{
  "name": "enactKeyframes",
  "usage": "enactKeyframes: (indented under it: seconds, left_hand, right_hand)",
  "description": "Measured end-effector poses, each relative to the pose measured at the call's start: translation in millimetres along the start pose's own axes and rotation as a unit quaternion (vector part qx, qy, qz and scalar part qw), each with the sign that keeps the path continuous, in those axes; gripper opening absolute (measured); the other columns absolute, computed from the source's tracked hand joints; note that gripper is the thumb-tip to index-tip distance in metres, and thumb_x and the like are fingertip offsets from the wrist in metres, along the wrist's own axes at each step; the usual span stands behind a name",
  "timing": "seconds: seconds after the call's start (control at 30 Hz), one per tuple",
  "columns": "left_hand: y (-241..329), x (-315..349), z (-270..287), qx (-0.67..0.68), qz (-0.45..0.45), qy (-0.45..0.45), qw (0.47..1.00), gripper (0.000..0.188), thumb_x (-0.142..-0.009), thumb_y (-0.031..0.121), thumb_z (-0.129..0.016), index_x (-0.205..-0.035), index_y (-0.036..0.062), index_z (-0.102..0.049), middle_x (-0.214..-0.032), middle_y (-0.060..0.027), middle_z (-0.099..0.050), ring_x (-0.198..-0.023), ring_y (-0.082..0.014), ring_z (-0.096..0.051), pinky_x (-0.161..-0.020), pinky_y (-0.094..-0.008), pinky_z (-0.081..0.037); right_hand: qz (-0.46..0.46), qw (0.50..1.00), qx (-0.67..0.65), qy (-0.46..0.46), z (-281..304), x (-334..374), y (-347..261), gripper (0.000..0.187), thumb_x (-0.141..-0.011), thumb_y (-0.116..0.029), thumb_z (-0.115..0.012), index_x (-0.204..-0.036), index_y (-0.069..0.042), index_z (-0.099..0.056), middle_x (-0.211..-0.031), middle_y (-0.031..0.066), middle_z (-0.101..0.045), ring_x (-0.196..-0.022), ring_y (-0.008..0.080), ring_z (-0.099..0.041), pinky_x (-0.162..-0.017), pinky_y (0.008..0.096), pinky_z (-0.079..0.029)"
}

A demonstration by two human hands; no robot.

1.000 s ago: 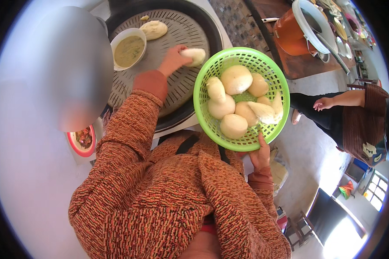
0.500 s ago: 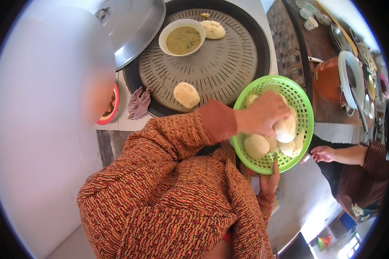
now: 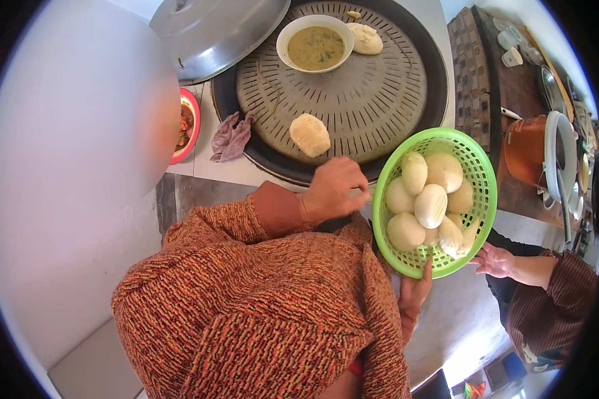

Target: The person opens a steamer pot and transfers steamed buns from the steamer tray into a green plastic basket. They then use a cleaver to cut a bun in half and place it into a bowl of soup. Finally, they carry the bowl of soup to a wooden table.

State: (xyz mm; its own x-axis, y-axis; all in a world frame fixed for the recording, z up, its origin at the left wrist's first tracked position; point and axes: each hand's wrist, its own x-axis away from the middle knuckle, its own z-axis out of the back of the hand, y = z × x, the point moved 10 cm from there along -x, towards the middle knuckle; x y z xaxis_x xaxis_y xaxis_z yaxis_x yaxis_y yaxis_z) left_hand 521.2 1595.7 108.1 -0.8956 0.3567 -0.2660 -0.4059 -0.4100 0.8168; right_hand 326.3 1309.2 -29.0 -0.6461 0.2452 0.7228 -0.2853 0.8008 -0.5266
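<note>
My right hand (image 3: 414,294) holds the lower rim of a green plastic colander (image 3: 484,174), thumb over the edge. Several pale steamed buns (image 3: 430,205) lie heaped in it, some smooth, some with scored tops. My left hand (image 3: 336,188) hovers just left of the colander, fingers loosely curled and slightly apart, nothing visible in them. Beyond it, a round bun (image 3: 309,135) sits on the slotted steamer plate (image 3: 373,100) in a wide black pan. A white bowl (image 3: 315,44) of greenish soup stands farther back, with another bun (image 3: 365,38) against its right side.
Another person's hand (image 3: 496,259) reaches to the colander's lower right; contact is unclear. A large metal lid (image 3: 223,33) leans at the pan's left. Nearby are a crumpled purple cloth (image 3: 231,137) and a red-rimmed bowl (image 3: 192,126). An orange bucket (image 3: 526,156) stands at right.
My left hand has let go of a scored bun in the colander and moved out to the left. The other person's hand has come closer and opened. The view has shifted slightly.
</note>
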Motion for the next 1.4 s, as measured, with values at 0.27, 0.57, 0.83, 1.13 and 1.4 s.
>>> enactKeyframes:
  seconds: [0.27, 0.57, 0.83, 1.13, 1.4]
  left_hand:
    - [-57, -165, 38, -0.426, -0.072, -0.012, 0.902, 0.037, -0.066, 0.022, -0.069, -0.098, 0.0075, -0.059, -0.096, -0.0089, -0.055, -0.094, -0.0262, -0.052, -0.086, -0.0466, -0.035]
    - [-215, -290, -1, -0.56, 0.085, -0.239, 0.789, 0.099, -0.045, 0.033, -0.087, -0.13, 0.0114, -0.041, -0.125, -0.0112, -0.05, -0.121, -0.0311, -0.044, -0.096, -0.052, -0.026]
    - [-249, -287, -25, -0.522, 0.067, -0.312, 0.791, 0.09, -0.047, 0.021, -0.086, -0.125, 0.0113, -0.042, -0.121, -0.013, -0.049, -0.114, -0.0359, -0.048, -0.087, -0.049, -0.043]
    - [-54, -304, -37, -0.231, -0.163, -0.117, 0.952, 0.071, -0.049, 0.016, -0.073, -0.113, 0.0013, -0.047, -0.107, -0.0187, -0.048, -0.102, -0.039, -0.048, -0.088, -0.0426, -0.044]
    - [152, -194, -184, -0.16, -0.356, -0.322, 0.862, 0.068, -0.044, 0.016, -0.079, -0.104, 0.0001, -0.051, -0.102, -0.0176, -0.05, -0.092, -0.0331, -0.052, -0.08, -0.0411, -0.046]
  right_hand:
    - [0.015, 1.0, -0.014, 0.007, -5, 3, -2, 0.047, -0.097, -0.025, -0.042, -0.137, -0.003, -0.032, -0.136, 0.0163, -0.042, -0.125, 0.032, -0.04, -0.105, 0.0499, -0.033]
    - [0.041, 0.998, -0.044, 0.029, -8, 7, 0, 0.046, -0.096, -0.022, -0.044, -0.138, -0.005, -0.032, -0.135, 0.0156, -0.043, -0.122, 0.0306, -0.043, -0.103, 0.0492, -0.035]
    - [0.043, 0.996, -0.07, 0.045, -7, 11, -2, 0.044, -0.095, -0.018, -0.044, -0.136, -0.003, -0.033, -0.132, 0.0156, -0.045, -0.119, 0.0306, -0.046, -0.103, 0.0471, -0.036]
    - [0.041, 0.995, -0.086, 0.04, -1, 5, 4, 0.045, -0.096, -0.017, -0.044, -0.137, -0.004, -0.033, -0.132, 0.015, -0.045, -0.118, 0.03, -0.047, -0.103, 0.0457, -0.035]
    - [0.058, 0.994, -0.095, 0.021, 11, -5, 11, 0.043, -0.092, -0.011, -0.046, -0.132, 0.001, -0.035, -0.124, 0.0186, -0.051, -0.113, 0.0322, -0.051, -0.098, 0.0471, -0.04]
